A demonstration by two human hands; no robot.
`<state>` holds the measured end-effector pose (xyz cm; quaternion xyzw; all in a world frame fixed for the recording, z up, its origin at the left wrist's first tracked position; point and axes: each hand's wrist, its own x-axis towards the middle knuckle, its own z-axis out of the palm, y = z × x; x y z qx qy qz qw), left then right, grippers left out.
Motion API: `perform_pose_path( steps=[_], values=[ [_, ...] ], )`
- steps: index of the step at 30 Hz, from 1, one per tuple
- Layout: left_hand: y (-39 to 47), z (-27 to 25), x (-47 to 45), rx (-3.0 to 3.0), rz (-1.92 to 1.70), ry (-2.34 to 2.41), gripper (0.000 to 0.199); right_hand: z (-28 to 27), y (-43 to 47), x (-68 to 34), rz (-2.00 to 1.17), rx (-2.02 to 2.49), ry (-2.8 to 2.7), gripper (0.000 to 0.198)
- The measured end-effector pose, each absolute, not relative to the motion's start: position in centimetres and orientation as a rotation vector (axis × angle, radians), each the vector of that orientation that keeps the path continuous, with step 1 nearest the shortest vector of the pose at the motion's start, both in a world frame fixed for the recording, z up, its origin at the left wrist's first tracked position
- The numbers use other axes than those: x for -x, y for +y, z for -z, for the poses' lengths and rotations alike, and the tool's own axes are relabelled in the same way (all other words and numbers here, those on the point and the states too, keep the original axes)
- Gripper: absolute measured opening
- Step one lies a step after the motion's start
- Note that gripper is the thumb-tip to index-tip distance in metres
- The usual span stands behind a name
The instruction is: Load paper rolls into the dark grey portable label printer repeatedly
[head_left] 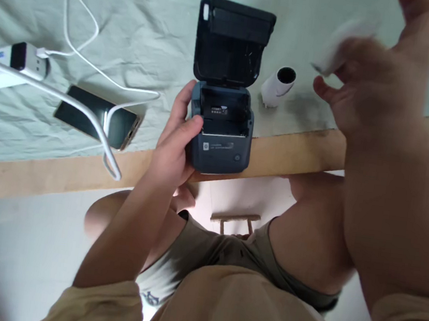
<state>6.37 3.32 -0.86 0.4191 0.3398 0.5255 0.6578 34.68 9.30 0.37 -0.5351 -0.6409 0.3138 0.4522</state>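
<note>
A small dark label printer (220, 153) with its lid (230, 48) flipped up rests at the table's front edge. Its roll compartment shows no roll inside. My left hand (178, 135) grips the printer's left side, thumb on top near the compartment. Up to the right, my right hand (380, 82) is raised over the table and smeared by motion. Between its thumb and fingers is a white object (340, 43), too blurred to name exactly. A white tube (276, 90) with a dark opening stands slightly tilted on the cloth, just right of the printer.
A smartphone (87, 113) lies left of the printer, with a white cable (100, 71) looping over the cloth. Farther left is a white power strip (11, 65). The table's wooden edge (289, 151) runs in front of my legs; a wooden stool (235, 218) shows below.
</note>
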Motion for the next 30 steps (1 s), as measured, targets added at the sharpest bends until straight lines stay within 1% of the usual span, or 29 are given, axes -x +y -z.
perform_pose_path(
  steps=[2, 3, 4, 5, 6, 7, 8, 10, 11, 13, 15, 17, 20, 21, 24, 25, 27, 30],
  values=[
    [3.2, 0.7, -6.4, -0.936, -1.185, 0.795, 0.04, -1.2, 9.6, -35.1, -1.19, 1.278, -1.268, 0.052],
    [3.2, 0.6, -6.4, -0.933, -1.182, 0.807, 0.041, -1.8, 9.4, -34.7, -1.278, 1.265, -1.174, 0.049],
    [3.2, 0.6, -6.4, -0.936, -1.181, 0.814, 0.041, -2.4, 9.0, -34.0, -1.25, 1.256, -1.16, 0.045],
    [3.2, 0.5, -6.4, -0.938, -1.179, 0.817, 0.042, -3.1, 8.3, -33.0, -1.134, 1.259, -1.179, 0.043],
    [3.2, 0.4, -6.3, -0.941, -1.172, 0.814, 0.042, -3.6, 7.5, -31.6, -0.948, 1.226, -1.267, 0.044],
    [3.1, 0.4, -6.3, -0.943, -1.165, 0.808, 0.042, -3.9, 6.7, -30.0, -0.698, 1.161, -1.392, 0.043],
    [3.1, 0.3, -6.3, -0.944, -1.158, 0.802, 0.042, -4.1, 5.9, -28.4, -0.542, 1.128, -1.578, 0.043],
    [3.1, 0.1, -6.2, -0.946, -1.149, 0.801, 0.041, -4.1, 4.6, -25.4, -0.287, 1.007, -1.944, 0.046],
    [3.1, 0.1, -6.2, -0.949, -1.148, 0.81, 0.041, -4.1, 4.3, -24.2, -0.217, 0.988, -2.05, 0.049],
    [3.1, 0.1, -6.2, -0.951, -1.149, 0.845, 0.043, -4.0, 4.2, -22.5, -0.226, 1.067, -2.159, 0.054],
    [3.1, 0.3, -6.2, -0.939, -1.165, 0.864, 0.045, -4.0, 4.6, -21.9, -0.319, 1.188, -2.196, 0.057],
    [3.1, 0.5, -6.3, -0.921, -1.186, 0.849, 0.045, -4.1, 5.2, -21.9, -0.349, 1.232, -2.237, 0.052],
    [3.0, 0.6, -6.2, -0.916, -1.182, 0.826, 0.044, -4.2, 5.6, -22.5, -0.305, 1.187, -2.316, 0.038],
    [2.9, 0.6, -6.2, -0.918, -1.172, 0.831, 0.044, -4.2, 5.7, -22.7, -0.303, 1.165, -2.337, 0.039],
    [2.8, 0.5, -6.1, -0.922, -1.154, 0.822, 0.047, -4.5, 5.4, -23.3, -0.328, 1.142, -2.37, 0.052],
    [2.8, 0.4, -6.1, -0.919, -1.151, 0.809, 0.047, -4.6, 5.3, -23.4, -0.333, 1.159, -2.369, 0.052],
    [2.8, 0.5, -6.0, -0.914, -1.152, 0.792, 0.045, -4.9, 5.0, -23.4, -0.309, 1.254, -2.317, 0.045],
    [2.8, 0.6, -6.0, -0.927, -1.166, 0.806, 0.046, -4.9, 4.9, -23.4, -0.19, 1.362, -2.21, 0.034]
  ],
)
